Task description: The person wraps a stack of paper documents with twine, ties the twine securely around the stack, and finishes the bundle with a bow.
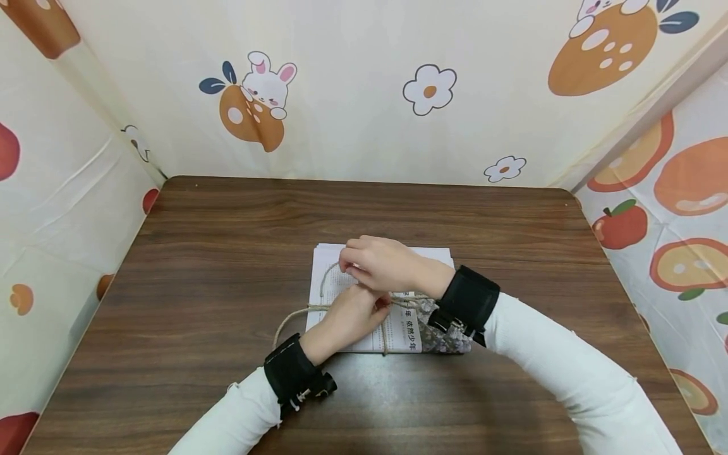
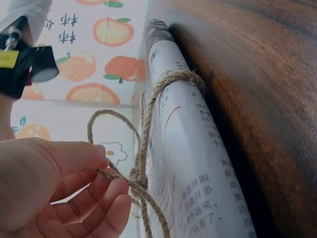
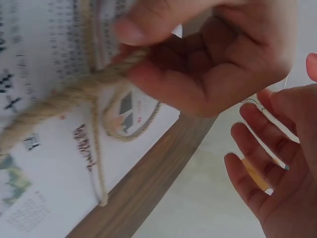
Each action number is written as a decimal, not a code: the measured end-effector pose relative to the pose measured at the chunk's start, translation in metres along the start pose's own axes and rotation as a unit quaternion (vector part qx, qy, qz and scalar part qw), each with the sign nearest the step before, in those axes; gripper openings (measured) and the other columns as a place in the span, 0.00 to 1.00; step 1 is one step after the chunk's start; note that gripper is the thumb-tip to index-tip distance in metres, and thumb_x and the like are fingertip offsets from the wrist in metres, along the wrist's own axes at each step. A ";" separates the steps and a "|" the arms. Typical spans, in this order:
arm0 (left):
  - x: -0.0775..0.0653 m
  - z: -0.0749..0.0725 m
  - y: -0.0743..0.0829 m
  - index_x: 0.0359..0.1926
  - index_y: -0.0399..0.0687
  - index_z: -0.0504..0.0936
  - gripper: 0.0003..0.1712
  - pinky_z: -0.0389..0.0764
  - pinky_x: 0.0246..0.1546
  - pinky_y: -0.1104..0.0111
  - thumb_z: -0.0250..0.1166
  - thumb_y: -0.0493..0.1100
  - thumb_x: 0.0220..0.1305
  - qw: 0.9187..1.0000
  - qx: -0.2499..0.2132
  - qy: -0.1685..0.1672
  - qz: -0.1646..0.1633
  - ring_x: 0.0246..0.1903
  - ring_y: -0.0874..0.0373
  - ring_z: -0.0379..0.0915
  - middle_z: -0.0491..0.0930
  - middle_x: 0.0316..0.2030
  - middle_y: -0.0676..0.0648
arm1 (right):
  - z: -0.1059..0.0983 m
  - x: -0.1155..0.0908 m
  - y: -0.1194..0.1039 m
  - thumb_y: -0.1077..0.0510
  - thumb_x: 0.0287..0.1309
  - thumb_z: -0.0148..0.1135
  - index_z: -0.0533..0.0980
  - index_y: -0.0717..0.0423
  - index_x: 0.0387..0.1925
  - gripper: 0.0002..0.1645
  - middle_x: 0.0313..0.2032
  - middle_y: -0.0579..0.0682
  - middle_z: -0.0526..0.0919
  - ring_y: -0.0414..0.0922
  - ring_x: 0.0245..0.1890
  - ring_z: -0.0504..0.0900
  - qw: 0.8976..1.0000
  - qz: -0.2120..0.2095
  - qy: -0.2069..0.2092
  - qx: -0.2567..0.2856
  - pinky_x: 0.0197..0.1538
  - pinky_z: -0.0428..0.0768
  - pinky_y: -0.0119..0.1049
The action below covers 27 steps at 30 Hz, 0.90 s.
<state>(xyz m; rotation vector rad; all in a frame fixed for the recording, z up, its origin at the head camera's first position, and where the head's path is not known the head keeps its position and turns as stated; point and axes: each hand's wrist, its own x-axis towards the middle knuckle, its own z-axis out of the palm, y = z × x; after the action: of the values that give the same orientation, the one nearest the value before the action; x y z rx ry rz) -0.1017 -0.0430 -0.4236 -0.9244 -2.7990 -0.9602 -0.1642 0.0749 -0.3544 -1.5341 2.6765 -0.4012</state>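
A flat stack of newspapers (image 1: 364,344) lies on the table with brown twine (image 2: 142,148) wrapped across it both ways. The strands meet at a crossing near the middle of its top. My left hand (image 1: 349,319) is low over that crossing, pinching the twine between thumb and fingertips; a loop rises past the thumb in the left wrist view. Crossed above and beyond it, my right hand (image 1: 392,262) has loosely bent fingers (image 3: 252,183) with nothing between them in the right wrist view. A loose length of twine curves off the stack's left side.
The brown wooden table (image 1: 227,253) extends around the stack on every side. Patterned cloth (image 1: 352,95) hangs behind the table and along both sides. Black bands (image 1: 469,300) with small cameras are strapped round both wrists, and the forearms cross close together.
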 end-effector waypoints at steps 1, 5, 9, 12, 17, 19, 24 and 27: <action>0.000 0.000 0.000 0.29 0.47 0.79 0.04 0.73 0.30 0.71 0.66 0.36 0.51 1.000 -0.001 -0.002 -0.005 0.26 0.62 0.74 0.78 0.25 0.53 | 0.000 -0.004 0.000 0.59 0.60 0.53 0.75 0.48 0.35 0.05 0.33 0.42 0.75 0.40 0.36 0.73 1.000 0.006 0.002 -0.001 0.40 0.73 0.32; 0.002 -0.001 0.000 0.29 0.47 0.78 0.05 0.73 0.26 0.70 0.66 0.39 0.52 0.999 0.004 -0.015 -0.031 0.24 0.61 0.73 0.77 0.23 0.53 | 0.001 -0.022 -0.002 0.58 0.61 0.53 0.75 0.48 0.35 0.04 0.33 0.42 0.75 0.39 0.35 0.73 0.999 0.021 0.024 -0.011 0.39 0.73 0.32; 0.003 -0.002 0.000 0.28 0.47 0.77 0.04 0.72 0.24 0.70 0.65 0.38 0.52 0.999 0.002 -0.019 -0.040 0.23 0.61 0.73 0.76 0.23 0.53 | 0.005 -0.042 -0.006 0.58 0.58 0.57 0.76 0.49 0.34 0.02 0.32 0.42 0.76 0.39 0.32 0.74 0.997 0.026 0.063 -0.021 0.36 0.74 0.32; 0.003 -0.001 -0.002 0.29 0.47 0.77 0.04 0.72 0.24 0.73 0.64 0.36 0.51 0.999 -0.004 -0.009 -0.031 0.24 0.63 0.72 0.76 0.24 0.53 | 0.007 -0.056 -0.008 0.59 0.56 0.60 0.76 0.49 0.33 0.02 0.31 0.42 0.76 0.38 0.30 0.73 0.995 0.040 0.086 -0.027 0.35 0.73 0.31; 0.004 0.001 -0.004 0.28 0.48 0.78 0.04 0.70 0.24 0.77 0.64 0.35 0.50 1.000 -0.020 0.001 -0.021 0.24 0.66 0.69 0.75 0.24 0.54 | 0.011 -0.075 -0.013 0.59 0.54 0.62 0.75 0.49 0.31 0.03 0.29 0.41 0.76 0.37 0.28 0.73 0.992 0.073 0.100 -0.034 0.30 0.73 0.30; 0.004 0.001 -0.004 0.28 0.48 0.79 0.03 0.70 0.25 0.78 0.63 0.35 0.51 0.999 -0.027 -0.001 -0.023 0.24 0.66 0.70 0.75 0.25 0.54 | 0.014 -0.082 -0.017 0.60 0.53 0.63 0.75 0.49 0.31 0.04 0.29 0.41 0.76 0.36 0.27 0.73 0.991 0.077 0.104 -0.035 0.29 0.73 0.30; 0.005 -0.001 -0.004 0.28 0.47 0.80 0.02 0.72 0.28 0.78 0.63 0.36 0.53 0.999 -0.036 -0.004 -0.024 0.26 0.66 0.72 0.77 0.27 0.54 | 0.025 -0.098 -0.023 0.60 0.50 0.65 0.76 0.49 0.28 0.05 0.27 0.40 0.75 0.34 0.24 0.71 0.990 0.071 0.116 -0.036 0.26 0.73 0.29; 0.005 -0.002 -0.004 0.28 0.47 0.80 0.02 0.72 0.28 0.77 0.63 0.37 0.54 0.999 -0.033 -0.001 -0.027 0.26 0.65 0.72 0.76 0.27 0.54 | 0.032 -0.105 -0.023 0.60 0.48 0.66 0.75 0.49 0.27 0.06 0.26 0.41 0.75 0.35 0.23 0.72 0.990 0.070 0.118 -0.039 0.26 0.73 0.28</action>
<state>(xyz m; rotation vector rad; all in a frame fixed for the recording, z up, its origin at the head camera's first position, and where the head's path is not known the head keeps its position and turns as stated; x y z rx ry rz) -0.1081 -0.0441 -0.4235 -0.8630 -2.8233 -1.0661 -0.0861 0.1468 -0.3906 -1.3853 2.9913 -0.5050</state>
